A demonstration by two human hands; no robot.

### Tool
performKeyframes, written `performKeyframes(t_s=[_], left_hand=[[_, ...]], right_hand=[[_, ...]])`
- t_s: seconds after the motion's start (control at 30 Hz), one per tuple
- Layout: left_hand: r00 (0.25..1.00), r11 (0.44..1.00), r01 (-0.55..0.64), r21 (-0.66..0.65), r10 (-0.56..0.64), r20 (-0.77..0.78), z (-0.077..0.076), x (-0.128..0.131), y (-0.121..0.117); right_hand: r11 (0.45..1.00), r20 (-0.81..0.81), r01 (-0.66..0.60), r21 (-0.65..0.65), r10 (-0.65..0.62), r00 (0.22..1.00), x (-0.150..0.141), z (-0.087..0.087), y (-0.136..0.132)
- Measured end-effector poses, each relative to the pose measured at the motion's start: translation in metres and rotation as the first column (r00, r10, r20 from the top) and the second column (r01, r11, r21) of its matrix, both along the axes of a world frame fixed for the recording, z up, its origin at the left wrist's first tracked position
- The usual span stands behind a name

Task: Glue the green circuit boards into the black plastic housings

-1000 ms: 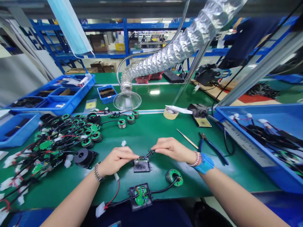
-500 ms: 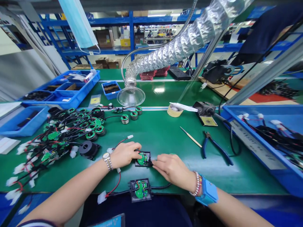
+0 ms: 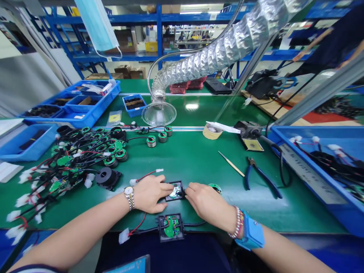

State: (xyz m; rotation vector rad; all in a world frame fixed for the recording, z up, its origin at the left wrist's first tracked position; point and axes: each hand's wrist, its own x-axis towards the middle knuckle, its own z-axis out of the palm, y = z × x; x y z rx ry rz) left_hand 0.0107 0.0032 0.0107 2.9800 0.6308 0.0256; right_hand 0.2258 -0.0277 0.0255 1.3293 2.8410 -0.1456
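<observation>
The square black housing [image 3: 175, 191] with a green circuit board inside lies on the green counter [image 3: 190, 159], right between the person's two hands. On the near side of that housing, at the counter's edge, I can see a second board housing [image 3: 171, 227] with a cable leaving either side, and a white connector [image 3: 124, 236] to its left. The right hand [image 3: 209, 206] comes in at the first housing's right side, fingers bunched together by its rim; I can't tell whether they have hold of anything. The left hand [image 3: 149, 193] reaches over its left side, the fingers loosely spread and flat upon it rather than closed round it, thumb held apart.

Right of the housing, partly hidden by the right hand, is a ring-shaped green board [image 3: 216, 188]. Left of it sits a round black part [image 3: 107, 177]. Farther right lie blue-handled cutters [image 3: 252, 163] and a slim pointed tool [image 3: 231, 164]. Beyond and left of the housing is a heap of wired circuit boards [image 3: 93, 151]; beyond and right, a tape roll [image 3: 212, 134]. Past all these, a clear funnel [image 3: 159, 116] ends a silver foil duct [image 3: 213, 58].
</observation>
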Motion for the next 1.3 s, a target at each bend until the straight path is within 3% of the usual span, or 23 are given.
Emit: performKeyframes(t_s=[0.2,0.5,0.83,1.0,1.13,1.3], left_hand=[[0.997,0.999,-0.049,0.017,0.048,0.063,-0.014,-0.003,-0.003],[0.997,0.997,-0.076,0.003,0.076,0.015,-0.011,-0.001,-0.006],[0.996,0.996,-0.088,-0.016,0.088,0.006,-0.013,-0.001,-0.004],[0.997,0.997,-0.081,-0.008,0.081,-0.005,-0.009,0.0,-0.005],[0.997,0.997,-0.081,0.001,0.081,-0.01,-0.007,0.001,-0.005],[0.997,0.997,-0.077,-0.004,0.077,-0.031,-0.006,0.001,-0.005]], right_hand=[[0.997,0.018,-0.038,-0.06,0.039,0.999,0.001,0.0,0.008],[0.998,0.014,-0.04,-0.051,0.041,0.999,0.007,-0.01,0.019],[0.964,0.19,-0.233,-0.127,0.255,0.948,-0.006,-0.004,0.031],[0.982,0.17,-0.175,-0.071,0.185,0.968,-0.003,-0.001,0.025],[0.993,0.001,-0.1,0.064,0.1,0.995,0.0,0.002,0.008],[0.993,-0.018,-0.114,0.033,0.115,0.993,-0.006,-0.002,-0.002]])
